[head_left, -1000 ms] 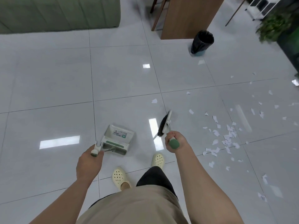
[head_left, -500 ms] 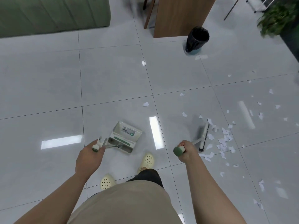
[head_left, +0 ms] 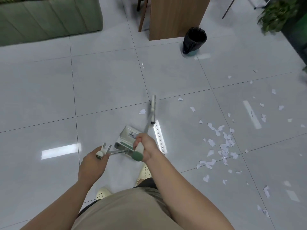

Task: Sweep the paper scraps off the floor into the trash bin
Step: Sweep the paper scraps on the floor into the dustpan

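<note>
White paper scraps (head_left: 222, 145) lie scattered over the pale tiled floor to my right, densest in a loose pile near my feet. My right hand (head_left: 146, 145) is shut on the green-capped handle of a broom, whose head (head_left: 152, 108) reaches forward and up the middle, just right of a lone scrap (head_left: 142, 111). My left hand (head_left: 93, 165) grips the handle of a white dustpan (head_left: 126, 136) resting on the floor in front of me. The trash bin (head_left: 194, 41), lined with a black bag, stands far ahead beside a wooden cabinet.
A wooden cabinet (head_left: 176, 15) and chair legs stand at the back centre. A green sofa (head_left: 48, 17) fills the back left. Potted plants (head_left: 279, 14) line the right edge. My cream clogs (head_left: 144, 171) are just behind the dustpan.
The broom head has swung from the scrap pile on the right over to the centre, ahead of the dustpan. My right hand moved left, above the dustpan. The dustpan stayed put.
</note>
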